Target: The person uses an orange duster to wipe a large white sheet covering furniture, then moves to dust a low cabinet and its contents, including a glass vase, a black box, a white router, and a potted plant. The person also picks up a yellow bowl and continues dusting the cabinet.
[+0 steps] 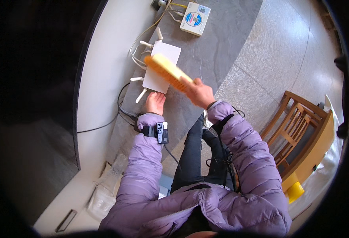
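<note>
My right hand (pixel 200 92) is closed around the near end of a brush (pixel 170 71) with a pale yellow back and orange bristles, somewhat blurred. The brush slants over a flat white router (pixel 162 67) with several white antennas. At the router's lower edge is my left hand (pixel 155 102), palm up, its fingertips at or just under that edge; whether it grips the router cannot be told. The router rests on, or just above, a grey stone-look surface (pixel 189 56). Cables run from its left side.
A white network box (pixel 195 18) with plugged cables stands at the surface's upper part. A large dark screen (pixel 34 89) fills the left. A black cable (pixel 101 129) runs beside the wall. Wooden chair (pixel 293 128), table edge and yellow object (pixel 295 192) stand right; clear plastic containers (pixel 101 202) lie lower left.
</note>
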Demonstrator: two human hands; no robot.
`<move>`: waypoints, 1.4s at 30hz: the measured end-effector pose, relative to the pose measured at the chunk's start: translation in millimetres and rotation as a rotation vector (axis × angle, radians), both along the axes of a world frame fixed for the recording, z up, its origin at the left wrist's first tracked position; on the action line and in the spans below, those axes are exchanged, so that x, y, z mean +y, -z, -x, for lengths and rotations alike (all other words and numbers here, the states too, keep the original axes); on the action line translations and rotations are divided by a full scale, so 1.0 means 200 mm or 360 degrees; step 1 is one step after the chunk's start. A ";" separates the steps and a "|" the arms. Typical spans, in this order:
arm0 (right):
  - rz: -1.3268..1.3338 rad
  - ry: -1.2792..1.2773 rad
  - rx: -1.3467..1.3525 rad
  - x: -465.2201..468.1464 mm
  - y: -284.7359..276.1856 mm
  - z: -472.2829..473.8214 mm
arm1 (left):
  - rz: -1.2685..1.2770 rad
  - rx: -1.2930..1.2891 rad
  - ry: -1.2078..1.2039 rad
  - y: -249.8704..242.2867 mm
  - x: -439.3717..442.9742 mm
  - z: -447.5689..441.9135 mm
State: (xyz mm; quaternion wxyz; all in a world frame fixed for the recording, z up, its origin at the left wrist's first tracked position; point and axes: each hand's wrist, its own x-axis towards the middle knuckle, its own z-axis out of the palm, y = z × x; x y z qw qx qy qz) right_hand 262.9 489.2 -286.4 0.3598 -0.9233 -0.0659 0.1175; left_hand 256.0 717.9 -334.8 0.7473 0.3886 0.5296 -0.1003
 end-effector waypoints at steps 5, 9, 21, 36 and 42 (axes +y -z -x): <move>0.0042 0.0392 -0.0096 -0.28 -0.07 -0.03 | 0.0182 0.0356 -0.0026 0.04 0.01 -0.11; 0.0024 0.0249 -0.0125 -0.47 -0.21 0.17 | 0.0362 0.0417 -0.0100 -0.01 0.04 -0.14; -0.0299 -0.0962 0.0189 -0.29 0.00 0.49 | 0.0412 -0.0196 0.0044 -0.20 0.07 -0.15; -0.0189 -0.0391 0.0277 0.12 0.23 -0.13 | 0.0236 -0.0049 0.0047 -0.58 0.18 -0.19; -0.0212 -0.0063 0.0259 -0.07 0.20 -0.22 | 0.0301 -0.0100 -0.0018 -0.55 0.14 -0.17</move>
